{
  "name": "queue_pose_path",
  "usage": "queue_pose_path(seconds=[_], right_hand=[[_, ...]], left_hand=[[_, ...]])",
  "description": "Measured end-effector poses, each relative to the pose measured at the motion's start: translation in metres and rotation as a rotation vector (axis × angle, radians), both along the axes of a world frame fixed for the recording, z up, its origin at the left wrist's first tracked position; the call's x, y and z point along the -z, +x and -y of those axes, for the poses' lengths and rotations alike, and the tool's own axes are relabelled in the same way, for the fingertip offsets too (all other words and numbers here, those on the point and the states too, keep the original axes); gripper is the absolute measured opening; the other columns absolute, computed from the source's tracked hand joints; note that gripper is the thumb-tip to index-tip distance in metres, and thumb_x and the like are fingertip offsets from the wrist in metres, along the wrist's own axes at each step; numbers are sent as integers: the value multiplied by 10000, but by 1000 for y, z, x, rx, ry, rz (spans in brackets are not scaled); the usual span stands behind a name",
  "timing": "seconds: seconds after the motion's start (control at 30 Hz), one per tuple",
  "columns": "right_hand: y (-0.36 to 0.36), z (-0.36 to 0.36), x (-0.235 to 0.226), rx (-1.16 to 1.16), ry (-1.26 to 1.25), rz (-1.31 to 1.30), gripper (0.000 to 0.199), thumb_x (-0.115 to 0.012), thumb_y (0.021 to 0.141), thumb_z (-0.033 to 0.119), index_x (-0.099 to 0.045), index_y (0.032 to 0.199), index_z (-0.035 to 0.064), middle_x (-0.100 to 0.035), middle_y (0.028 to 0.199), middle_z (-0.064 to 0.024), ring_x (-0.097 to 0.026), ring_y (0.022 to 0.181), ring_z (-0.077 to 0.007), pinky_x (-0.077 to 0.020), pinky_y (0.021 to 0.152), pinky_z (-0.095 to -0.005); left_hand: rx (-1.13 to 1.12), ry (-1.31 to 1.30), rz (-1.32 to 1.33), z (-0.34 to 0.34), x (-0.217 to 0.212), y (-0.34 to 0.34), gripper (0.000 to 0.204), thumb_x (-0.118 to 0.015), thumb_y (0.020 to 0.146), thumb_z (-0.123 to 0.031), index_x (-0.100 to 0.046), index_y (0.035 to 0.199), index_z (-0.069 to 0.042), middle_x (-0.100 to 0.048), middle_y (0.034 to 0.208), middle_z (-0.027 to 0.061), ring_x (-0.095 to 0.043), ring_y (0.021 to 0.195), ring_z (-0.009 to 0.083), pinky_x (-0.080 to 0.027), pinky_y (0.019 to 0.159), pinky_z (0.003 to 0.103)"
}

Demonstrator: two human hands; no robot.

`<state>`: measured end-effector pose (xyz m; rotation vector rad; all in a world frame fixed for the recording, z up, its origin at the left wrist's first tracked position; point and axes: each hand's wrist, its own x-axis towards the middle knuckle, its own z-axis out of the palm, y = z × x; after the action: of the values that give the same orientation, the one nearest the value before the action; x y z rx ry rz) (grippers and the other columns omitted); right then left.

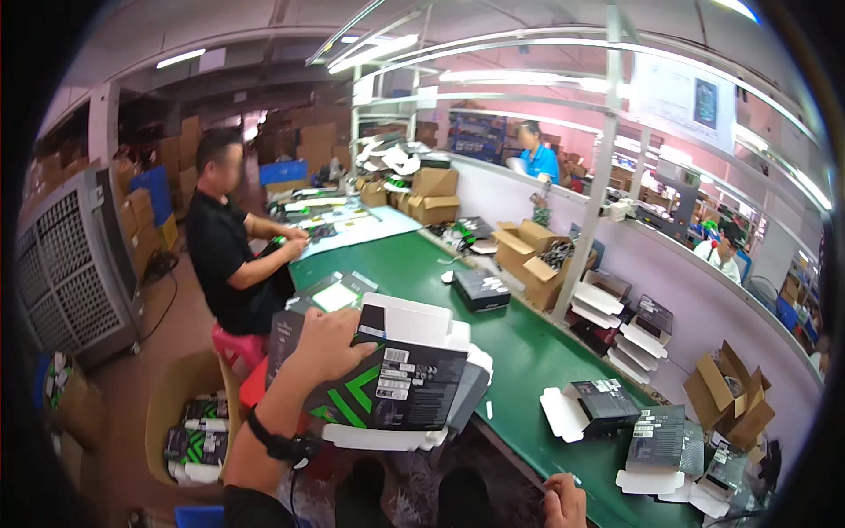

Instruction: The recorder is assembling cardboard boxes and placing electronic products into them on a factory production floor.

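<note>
My left hand is closed over the upper edge of a black carton with green stripes and white labels. The carton's white flaps stand out at its top and bottom. Behind it, more cartons show partly, and I cannot tell whether the same hand holds them. Low by the table's front edge is my right hand, its fingers curled in. Something small and pale shows at its fingertips, too small to name. The green table runs beneath and beyond the carton.
A closed black box sits on the table. Opened black cartons lie at the right, near a brown box. A bin of cartons stands at lower left. A co-worker in black works at the table's left side.
</note>
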<state>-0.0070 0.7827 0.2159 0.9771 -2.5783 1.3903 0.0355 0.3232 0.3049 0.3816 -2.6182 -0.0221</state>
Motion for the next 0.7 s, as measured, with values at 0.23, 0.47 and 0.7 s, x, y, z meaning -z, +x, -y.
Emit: queue_pose_path(seconds=[0.23,0.47,0.7], right_hand=[[26,66,4,-578,-100,-165,231,-847,753,164,-652,816,57,-564,663,-54,-536,526,-221,-410,476,-337],[63,146,-25,-1019,-194,-798,286,-872,707,211,-611,759,110,-513,661,8,-504,531,-170,-402,453,-304],[42,178,4,-1001,-84,-796,286,-877,683,174,-613,764,101,-569,654,0,-522,535,-173,-409,450,-301]], left_hand=[[322,224,-12,-91,25,162,314,-692,720,-267,-658,966,-76,-643,800,110,-622,790,321,-381,753,436],[653,978,75,-135,106,185,310,-681,681,-218,-655,900,-1,-644,734,216,-633,665,392,-493,620,436],[666,997,-44,-142,144,173,278,-666,667,-149,-632,880,27,-590,696,215,-593,611,363,-455,598,402]])
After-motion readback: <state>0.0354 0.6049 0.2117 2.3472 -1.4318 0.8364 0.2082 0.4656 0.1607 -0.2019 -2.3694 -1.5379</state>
